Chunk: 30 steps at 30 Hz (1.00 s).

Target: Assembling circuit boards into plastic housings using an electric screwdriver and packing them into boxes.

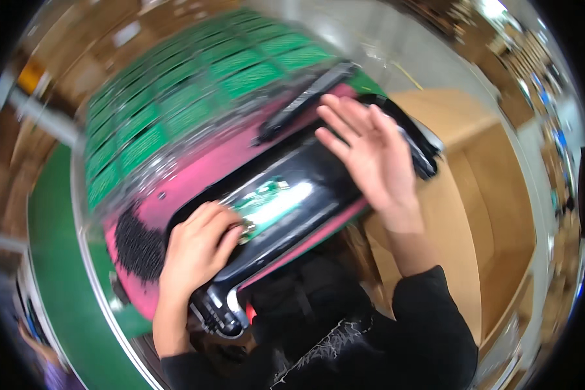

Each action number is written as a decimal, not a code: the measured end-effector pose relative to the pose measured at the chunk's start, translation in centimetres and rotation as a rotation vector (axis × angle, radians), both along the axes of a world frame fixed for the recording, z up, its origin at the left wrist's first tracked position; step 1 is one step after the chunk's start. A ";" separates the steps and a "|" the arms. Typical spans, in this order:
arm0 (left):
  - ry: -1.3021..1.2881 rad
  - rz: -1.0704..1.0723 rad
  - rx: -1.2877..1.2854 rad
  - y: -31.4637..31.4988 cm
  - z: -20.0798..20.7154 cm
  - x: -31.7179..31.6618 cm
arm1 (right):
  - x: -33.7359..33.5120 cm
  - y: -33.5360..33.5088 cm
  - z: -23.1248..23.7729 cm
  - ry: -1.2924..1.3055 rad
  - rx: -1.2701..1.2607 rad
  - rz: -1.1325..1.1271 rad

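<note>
A long black plastic housing (335, 175) with rounded ends lies at a slant across a pink mat (205, 159) in front of me. Inside it sits a green circuit board (266, 203), with glare over part of it. My left hand (198, 246) is bent over the housing's left part, fingers closed at the board's left end. A small brassy part shows by the fingertips, but what they grip is too blurred to tell. Above the housing's right part, my right hand (377, 153) is open and holds nothing, fingers stretched out.
Behind the mat stand rows of green circuit boards (195, 84). A long black bar-shaped object (305, 101) lies before them. Many small black pieces (136, 244) are heaped at the mat's left. An open cardboard box (500, 221) stands at my right; a green surface (62, 260) extends left.
</note>
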<state>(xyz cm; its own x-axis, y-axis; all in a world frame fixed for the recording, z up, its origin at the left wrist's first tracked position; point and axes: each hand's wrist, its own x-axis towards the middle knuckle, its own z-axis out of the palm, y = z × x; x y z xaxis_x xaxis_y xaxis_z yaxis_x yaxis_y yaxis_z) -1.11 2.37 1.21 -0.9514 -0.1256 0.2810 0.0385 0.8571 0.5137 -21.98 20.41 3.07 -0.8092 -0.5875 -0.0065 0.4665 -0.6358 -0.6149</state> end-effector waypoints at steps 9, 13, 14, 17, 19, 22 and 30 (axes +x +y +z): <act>-0.067 -0.011 0.093 1.2 0.5 -0.6 | 2.0 19.2 -7.2 0.703 0.607 -0.719; -0.081 0.009 0.062 0.7 0.0 -0.1 | 2.3 26.2 -9.5 1.189 1.089 -0.898; -0.092 0.025 0.072 0.8 0.0 -0.3 | 2.2 27.7 -9.8 1.512 1.168 -0.869; -0.107 0.044 0.072 0.9 0.2 -0.5 | 0.3 30.9 -10.3 1.550 1.381 -0.852; -0.069 0.016 0.046 0.7 -0.2 -0.8 | -2.2 33.6 -10.8 1.793 1.550 -0.774; -0.075 0.047 0.078 0.5 -0.2 -0.5 | -7.6 37.5 -12.4 1.756 1.859 -0.907; 0.006 0.004 -0.009 0.3 -0.2 -0.2 | -11.2 39.8 -20.3 0.735 2.443 -0.938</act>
